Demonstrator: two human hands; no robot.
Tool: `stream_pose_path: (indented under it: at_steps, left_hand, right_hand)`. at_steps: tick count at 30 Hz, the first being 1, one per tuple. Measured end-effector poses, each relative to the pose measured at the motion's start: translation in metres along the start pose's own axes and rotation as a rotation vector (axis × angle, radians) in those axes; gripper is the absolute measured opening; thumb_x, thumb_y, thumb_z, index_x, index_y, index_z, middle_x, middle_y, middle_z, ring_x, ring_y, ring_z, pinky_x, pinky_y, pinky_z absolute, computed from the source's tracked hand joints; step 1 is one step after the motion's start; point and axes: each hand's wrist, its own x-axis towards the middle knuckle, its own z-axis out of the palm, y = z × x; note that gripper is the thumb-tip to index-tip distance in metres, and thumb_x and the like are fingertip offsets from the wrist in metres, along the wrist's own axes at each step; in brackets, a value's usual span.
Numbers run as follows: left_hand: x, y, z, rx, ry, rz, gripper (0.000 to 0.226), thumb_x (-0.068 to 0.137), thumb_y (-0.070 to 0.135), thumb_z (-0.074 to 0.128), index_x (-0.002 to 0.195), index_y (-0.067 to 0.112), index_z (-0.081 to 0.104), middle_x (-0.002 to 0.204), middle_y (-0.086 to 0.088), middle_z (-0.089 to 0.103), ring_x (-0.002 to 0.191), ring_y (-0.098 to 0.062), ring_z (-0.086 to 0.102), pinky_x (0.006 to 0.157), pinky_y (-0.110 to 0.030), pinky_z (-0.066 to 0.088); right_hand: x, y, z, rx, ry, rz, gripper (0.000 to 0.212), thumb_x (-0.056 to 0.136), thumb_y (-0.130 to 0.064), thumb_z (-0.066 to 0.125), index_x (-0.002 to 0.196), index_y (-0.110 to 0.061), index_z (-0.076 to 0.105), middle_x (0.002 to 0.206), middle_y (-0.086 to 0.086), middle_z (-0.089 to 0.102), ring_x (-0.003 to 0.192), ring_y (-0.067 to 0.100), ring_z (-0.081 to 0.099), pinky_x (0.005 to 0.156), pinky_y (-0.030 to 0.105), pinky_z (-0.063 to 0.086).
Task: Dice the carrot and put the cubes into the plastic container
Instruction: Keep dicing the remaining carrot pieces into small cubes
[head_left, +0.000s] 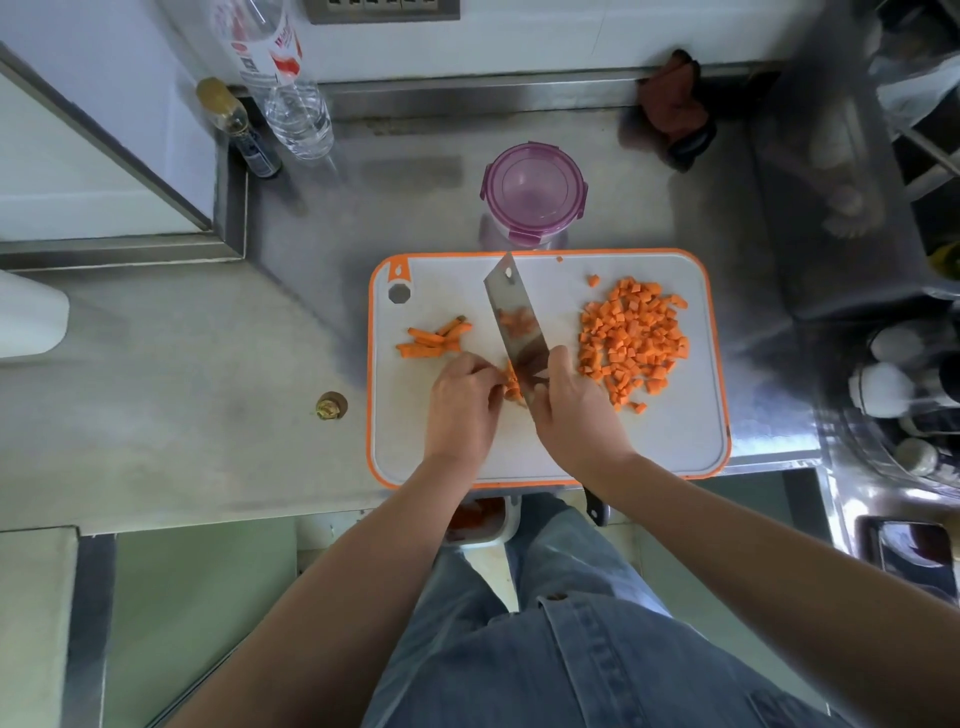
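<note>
Dicing is well along. The left hand (462, 405) has its fingers curled over a small carrot bundle (511, 383), pinning it to the cutting board (649, 441). The right hand (571, 410) is wrapped round the handle of a cleaver (514, 317), its blade set against that bundle. The carrot cubes (631, 340) are heaped right of the blade and the spare sticks (431, 340) lie to its left. The plastic container (487, 189) stands just behind the board, seemingly lidded. Next come short crosscuts, I'd say, with fingertips tucked back.
</note>
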Motion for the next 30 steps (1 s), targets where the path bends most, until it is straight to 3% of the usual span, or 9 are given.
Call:
stream_pose_path:
  at_steps: [7,11,16,21,26,30]
  left_hand:
    - [0.003,0.003,0.001,-0.033,0.002,-0.089,0.008,0.081,0.004,0.070,0.081,0.011,0.066,0.077,-0.004,0.067,0.073,-0.023,0.060,0.069,-0.039,0.051]
    - [0.004,0.000,0.003,-0.063,-0.008,-0.122,0.017,0.083,0.004,0.068,0.089,0.014,0.055,0.079,0.000,0.068,0.072,-0.021,0.062,0.069,-0.041,0.052]
    - [0.004,0.000,0.002,-0.082,-0.004,-0.131,0.018,0.082,0.002,0.068,0.090,0.012,0.055,0.080,0.000,0.069,0.072,-0.021,0.062,0.069,-0.040,0.052]
    - [0.003,0.001,0.002,-0.082,0.004,-0.118,0.017,0.083,0.001,0.065,0.092,0.011,0.057,0.083,-0.001,0.069,0.074,-0.022,0.063,0.069,-0.038,0.053]
    - [0.002,-0.002,0.005,-0.046,-0.040,-0.108,0.028,0.077,-0.007,0.062,0.095,0.013,0.056,0.084,-0.002,0.068,0.078,-0.024,0.062,0.071,-0.042,0.051]
    - [-0.001,-0.001,0.005,-0.036,-0.003,-0.134,0.027,0.077,-0.005,0.067,0.097,0.013,0.061,0.089,-0.005,0.065,0.086,-0.024,0.060,0.077,-0.040,0.051]
  right_hand:
    - [-0.006,-0.002,0.005,-0.090,-0.093,0.034,0.019,0.098,-0.011,0.039,0.116,-0.008,0.033,0.075,0.012,0.056,0.066,0.031,0.055,0.055,0.035,0.038]
    - [-0.005,-0.002,0.009,-0.127,-0.121,0.046,0.021,0.097,-0.011,0.039,0.117,-0.010,0.032,0.073,0.008,0.052,0.068,0.029,0.054,0.056,0.035,0.038]
    - [-0.004,-0.004,0.014,-0.158,-0.122,0.075,0.022,0.096,-0.008,0.040,0.116,-0.011,0.031,0.069,0.003,0.045,0.066,0.027,0.050,0.057,0.035,0.038]
    - [-0.002,-0.005,0.020,-0.163,-0.116,0.078,0.031,0.096,-0.010,0.041,0.125,-0.010,0.029,0.076,0.008,0.052,0.069,0.029,0.054,0.061,0.040,0.047]
    - [0.005,0.000,0.018,-0.048,-0.057,0.085,0.024,0.096,-0.009,0.039,0.118,-0.005,0.033,0.072,0.009,0.052,0.066,0.034,0.053,0.056,0.037,0.039]
    - [0.004,0.005,0.012,0.014,-0.011,0.062,0.007,0.097,-0.009,0.038,0.101,-0.008,0.033,0.066,0.010,0.053,0.059,0.033,0.053,0.048,0.034,0.037]
